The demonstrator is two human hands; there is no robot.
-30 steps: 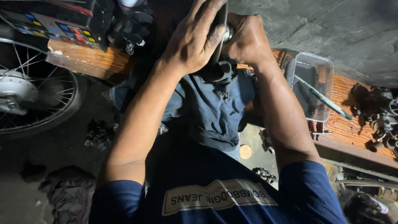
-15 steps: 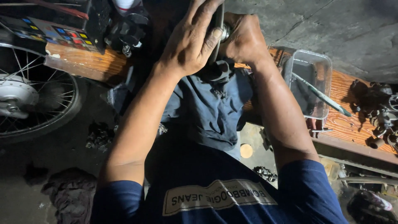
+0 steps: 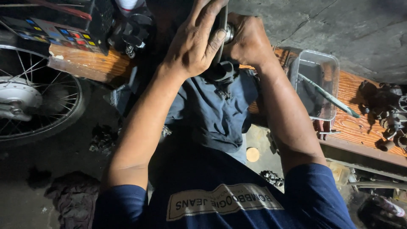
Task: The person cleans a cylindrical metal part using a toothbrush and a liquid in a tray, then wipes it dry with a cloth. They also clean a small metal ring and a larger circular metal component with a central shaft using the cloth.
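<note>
Left hand [image 3: 193, 44] wraps closed around a dark flat metal part [image 3: 221, 25] at top centre, thumb pressed on its edge just beside a shiny round metal fitting [image 3: 229, 32]. Right hand [image 3: 248, 40] curls shut on the far side of the same part, knuckles up, touching the fitting; the two hands meet over it. Part runs off the top edge, so its full shape is unclear. Directly below the hands lies a crumpled blue-grey cloth [image 3: 216, 110] draped over the lap. To the right, a clear plastic tray [image 3: 335, 68] sits on an orange wooden bench [image 3: 356, 127] with a long thin tool [image 3: 330, 99] resting across it. Dark engine parts [image 3: 388, 114] crowd the bench's right end. Far left, a spoked wheel [image 3: 34, 101] stands on the floor. A dark rag [image 3: 74, 197] lies bottom left.
</note>
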